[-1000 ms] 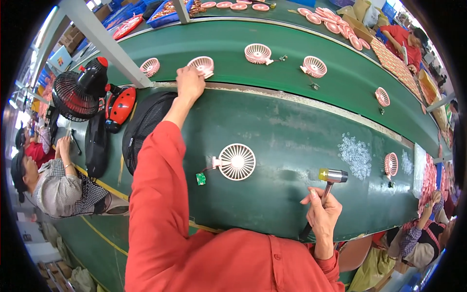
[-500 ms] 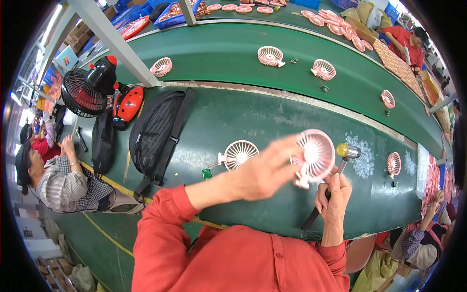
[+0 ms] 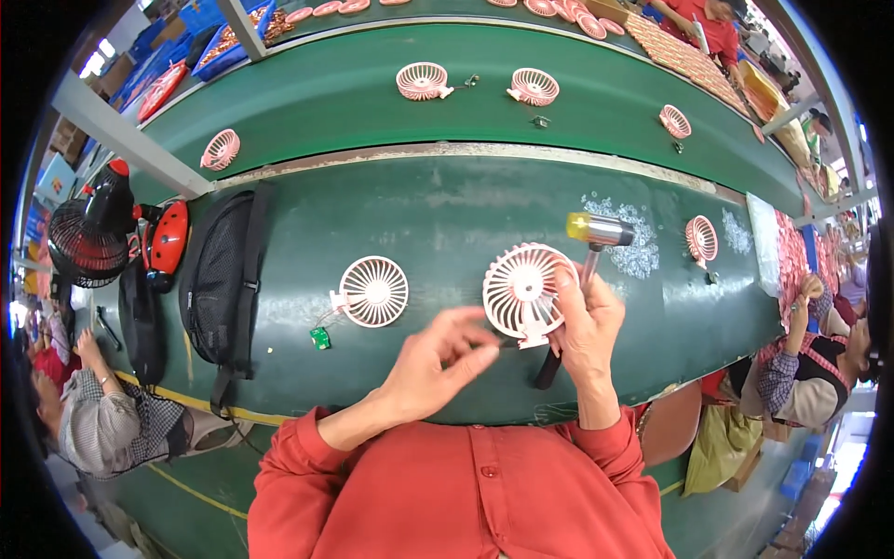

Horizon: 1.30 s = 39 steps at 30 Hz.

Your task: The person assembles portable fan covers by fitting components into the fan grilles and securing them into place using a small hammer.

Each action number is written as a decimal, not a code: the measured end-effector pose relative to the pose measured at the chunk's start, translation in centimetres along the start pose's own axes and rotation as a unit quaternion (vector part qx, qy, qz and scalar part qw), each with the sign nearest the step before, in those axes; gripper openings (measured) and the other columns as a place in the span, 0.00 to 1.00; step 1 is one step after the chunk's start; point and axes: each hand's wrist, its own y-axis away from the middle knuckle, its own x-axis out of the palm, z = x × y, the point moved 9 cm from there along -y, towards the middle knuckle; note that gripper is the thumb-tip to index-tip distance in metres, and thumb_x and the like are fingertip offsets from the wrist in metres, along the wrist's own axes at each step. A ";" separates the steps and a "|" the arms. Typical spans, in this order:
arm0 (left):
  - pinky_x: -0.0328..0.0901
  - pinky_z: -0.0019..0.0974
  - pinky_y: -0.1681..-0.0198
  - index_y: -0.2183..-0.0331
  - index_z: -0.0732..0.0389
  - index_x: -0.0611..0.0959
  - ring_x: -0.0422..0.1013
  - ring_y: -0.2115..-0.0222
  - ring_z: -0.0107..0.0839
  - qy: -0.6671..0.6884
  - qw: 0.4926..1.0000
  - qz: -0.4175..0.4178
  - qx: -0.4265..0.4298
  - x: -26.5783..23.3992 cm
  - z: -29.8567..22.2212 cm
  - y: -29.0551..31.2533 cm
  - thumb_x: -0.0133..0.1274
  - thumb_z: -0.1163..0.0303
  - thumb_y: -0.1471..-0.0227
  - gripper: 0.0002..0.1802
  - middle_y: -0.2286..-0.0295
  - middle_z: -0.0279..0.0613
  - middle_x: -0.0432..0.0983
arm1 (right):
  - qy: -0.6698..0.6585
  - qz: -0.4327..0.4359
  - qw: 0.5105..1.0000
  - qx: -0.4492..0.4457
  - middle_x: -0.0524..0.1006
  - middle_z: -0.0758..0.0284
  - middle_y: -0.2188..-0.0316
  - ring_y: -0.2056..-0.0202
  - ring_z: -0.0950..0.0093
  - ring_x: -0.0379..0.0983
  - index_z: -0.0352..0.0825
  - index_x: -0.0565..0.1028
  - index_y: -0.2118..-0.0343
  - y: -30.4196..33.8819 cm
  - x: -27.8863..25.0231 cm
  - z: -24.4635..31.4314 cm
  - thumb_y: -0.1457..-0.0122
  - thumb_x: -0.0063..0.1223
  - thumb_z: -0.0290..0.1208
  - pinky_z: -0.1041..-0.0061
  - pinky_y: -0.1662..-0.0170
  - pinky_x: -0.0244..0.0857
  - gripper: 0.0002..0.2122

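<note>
My right hand (image 3: 589,328) grips a pink round fan grille part (image 3: 523,289) together with the dark handle of a small hammer (image 3: 596,235), whose metal head with a yellow end sticks up behind the grille. My left hand (image 3: 445,359) hovers just left of the grille, fingers apart, fingertips close to its lower edge and holding nothing. A second pale fan part (image 3: 371,292) with thin wires and a small green circuit board (image 3: 320,337) lies on the green table to the left.
A green conveyor belt (image 3: 372,112) behind carries several pink fan parts (image 3: 423,81). A black mesh bag (image 3: 220,281), a red-black object (image 3: 168,238) and a black desk fan (image 3: 88,244) stand at left. Small loose pieces (image 3: 626,250) lie at right. Other workers (image 3: 93,419) sit on both sides.
My left hand reached to the belt, brought a pink fan part back and passed it to my right hand, then let go. My right hand now holds both part and hammer.
</note>
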 end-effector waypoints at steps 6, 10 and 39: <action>0.71 0.30 0.79 0.46 0.66 0.58 0.74 0.77 0.28 0.230 0.968 0.083 -0.049 3.0 -0.6 -0.8 0.45 0.61 0.37 0.27 0.60 0.54 0.74 | 0.080 -0.009 0.997 -0.012 0.72 0.80 0.77 0.75 0.91 0.61 0.28 0.78 0.60 0.4 0.5 -0.8 0.38 0.55 0.29 0.87 0.75 0.57 0.10; 0.73 0.31 0.76 0.46 0.66 0.59 0.74 0.76 0.31 0.325 0.935 0.091 -0.110 4.4 0.4 -0.7 0.41 0.57 0.35 0.26 0.61 0.55 0.74 | 0.105 -0.062 0.989 -0.081 0.66 0.80 0.82 0.78 0.90 0.56 0.29 0.77 0.63 0.1 0.6 0.1 0.38 0.54 0.31 0.84 0.78 0.52 0.09; 0.65 0.28 0.88 0.59 0.65 0.75 0.69 0.84 0.24 0.433 0.894 -0.068 -0.094 1.0 2.2 -1.7 0.49 0.61 0.39 0.16 0.70 0.49 0.80 | 0.051 0.142 0.986 0.076 0.72 0.76 0.78 0.80 0.90 0.64 0.29 0.73 0.58 4.9 2.6 -3.5 0.45 0.59 0.22 0.87 0.78 0.57 0.12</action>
